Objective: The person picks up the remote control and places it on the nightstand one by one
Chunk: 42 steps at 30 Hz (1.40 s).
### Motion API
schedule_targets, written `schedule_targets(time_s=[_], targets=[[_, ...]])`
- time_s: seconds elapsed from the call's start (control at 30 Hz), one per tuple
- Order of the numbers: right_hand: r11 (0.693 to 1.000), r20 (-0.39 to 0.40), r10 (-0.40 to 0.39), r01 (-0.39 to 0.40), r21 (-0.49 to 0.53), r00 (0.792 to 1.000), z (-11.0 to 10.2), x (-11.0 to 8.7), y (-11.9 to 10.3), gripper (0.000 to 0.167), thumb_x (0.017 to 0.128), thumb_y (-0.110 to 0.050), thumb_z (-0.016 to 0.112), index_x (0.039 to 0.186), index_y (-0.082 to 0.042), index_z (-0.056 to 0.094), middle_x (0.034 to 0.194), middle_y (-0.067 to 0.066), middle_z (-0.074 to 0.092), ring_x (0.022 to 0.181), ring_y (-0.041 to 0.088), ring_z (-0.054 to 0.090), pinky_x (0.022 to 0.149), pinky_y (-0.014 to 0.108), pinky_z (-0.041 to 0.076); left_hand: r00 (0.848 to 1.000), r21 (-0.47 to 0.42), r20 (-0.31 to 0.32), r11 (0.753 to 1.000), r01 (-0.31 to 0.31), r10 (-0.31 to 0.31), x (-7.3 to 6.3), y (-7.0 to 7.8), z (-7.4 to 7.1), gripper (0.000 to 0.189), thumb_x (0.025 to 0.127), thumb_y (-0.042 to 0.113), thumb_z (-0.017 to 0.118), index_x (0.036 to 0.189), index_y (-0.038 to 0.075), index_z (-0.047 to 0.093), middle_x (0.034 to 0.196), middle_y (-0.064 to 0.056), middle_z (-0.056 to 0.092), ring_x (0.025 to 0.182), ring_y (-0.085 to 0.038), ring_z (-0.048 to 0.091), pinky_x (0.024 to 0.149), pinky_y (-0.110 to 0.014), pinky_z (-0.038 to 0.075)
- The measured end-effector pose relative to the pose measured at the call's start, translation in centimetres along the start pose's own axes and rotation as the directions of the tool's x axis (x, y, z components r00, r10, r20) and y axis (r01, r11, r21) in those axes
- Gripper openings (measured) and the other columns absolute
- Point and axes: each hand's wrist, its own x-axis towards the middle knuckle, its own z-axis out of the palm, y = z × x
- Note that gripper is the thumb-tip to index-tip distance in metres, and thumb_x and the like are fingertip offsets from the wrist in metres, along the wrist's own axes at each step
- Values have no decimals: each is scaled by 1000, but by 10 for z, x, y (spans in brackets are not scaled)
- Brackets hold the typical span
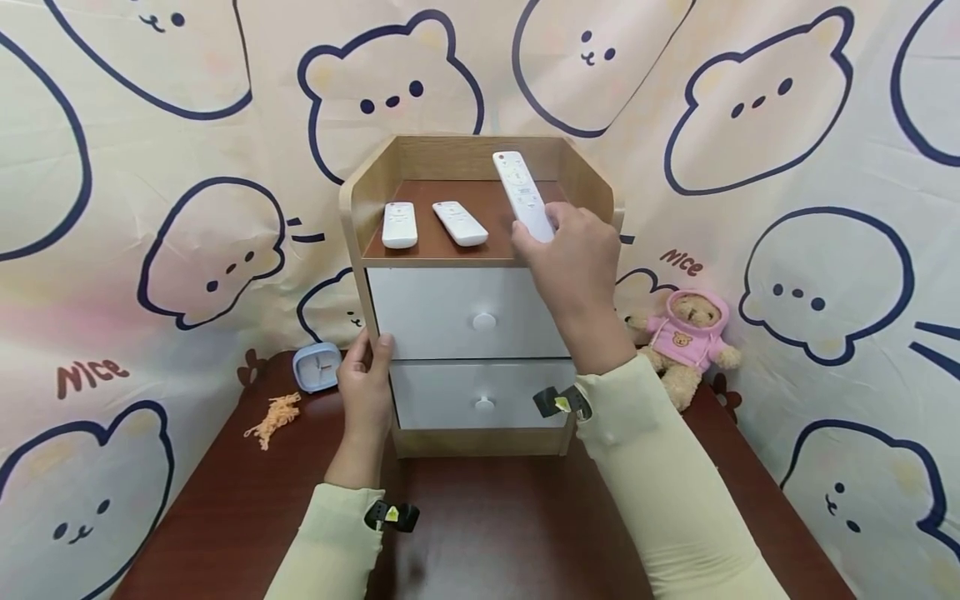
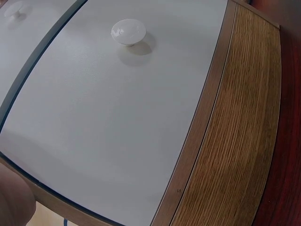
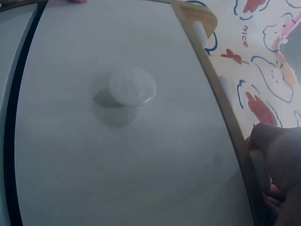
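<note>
My right hand (image 1: 581,258) pinches the lower end of a long white remote control (image 1: 522,193) between thumb and fingers. The remote overlaps the right part of the brown top shelf (image 1: 442,186) of a small wooden cabinet (image 1: 480,443). Two other white remotes lie on that shelf, a shorter one (image 1: 400,225) at the left and a slanted one (image 1: 460,223) in the middle. My left hand (image 1: 366,392) rests against the cabinet's left side, thumb up at the front edge. In the right wrist view the hand (image 3: 282,160) is dark at the right edge.
The cabinet has two closed drawers, an upper one with a white knob (image 1: 483,321) and a lower one with a knob (image 1: 484,404). On the brown table (image 1: 480,525), a blue clock (image 1: 317,367) and an orange stringy thing (image 1: 273,419) stay left; a teddy bear (image 1: 686,342) sits right.
</note>
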Motion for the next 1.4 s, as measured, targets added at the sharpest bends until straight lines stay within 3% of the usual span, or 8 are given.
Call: schedule_targets(time_s=[0.53, 0.83, 1.07, 1.4], targets=[[985, 85, 23, -8, -171, 996, 3, 9, -3, 54, 96, -49, 72, 124, -4, 81, 110, 17, 82, 85, 33, 74, 71, 43, 53, 1000, -14, 11, 1000, -3, 3, 1, 1, 2, 42, 107, 18, 70, 147, 3, 67, 123, 7, 73, 120, -11, 61, 98, -20, 51], [977, 94, 42, -21, -211, 995, 4, 11, -3, 53, 96, -50, 70, 122, -5, 82, 102, 15, 83, 77, 30, 70, 64, 37, 47, 1000, -15, 23, 1000, 4, -3, 1, 3, 4, 44, 108, 18, 69, 149, 3, 66, 132, 2, 71, 126, -13, 61, 100, -21, 51], [975, 108, 46, -21, -221, 993, 6, 12, -4, 47, 98, -49, 70, 107, -6, 83, 86, 12, 78, 73, 29, 66, 62, 36, 40, 1000, -8, 19, 1000, 14, -14, 1, 2, 3, 43, 108, 20, 69, 148, 5, 67, 130, 4, 71, 125, -13, 60, 100, -21, 50], [966, 142, 57, -19, -259, 988, 9, 12, -6, 50, 99, -53, 66, 110, -7, 83, 86, 11, 79, 75, 29, 67, 63, 38, 44, 1000, 4, 4, 1000, 13, -13, 0, 2, 0, 42, 108, 21, 69, 147, 6, 68, 124, 8, 72, 123, -13, 60, 98, -20, 51]])
